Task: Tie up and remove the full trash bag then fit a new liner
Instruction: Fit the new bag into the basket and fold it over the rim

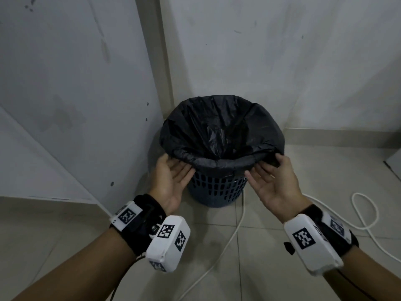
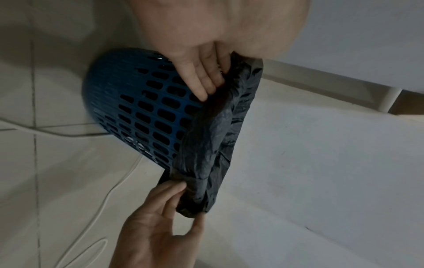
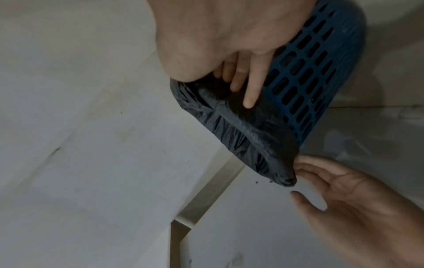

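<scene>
A blue perforated bin [image 1: 217, 189] stands on the floor in a corner, lined with a black trash bag [image 1: 221, 131] whose edge is folded over the rim. My left hand [image 1: 176, 168] is at the rim's near left. Its straight fingers [image 2: 201, 85] touch under the fold, and its thumb sits just off the bag in the right wrist view. My right hand [image 1: 263, 168] is at the near right. Its thumb lies on the rim and its fingers [image 3: 251, 94] reach under the fold, pinching the rolled edge [image 2: 197, 195]. What lies inside the bag is dark and unclear.
White walls meet right behind the bin, with a pale panel [image 1: 65, 105] on the left. A white cable [image 1: 364, 213] loops over the tiled floor to the right and passes the bin's base. Open floor lies in front of the bin.
</scene>
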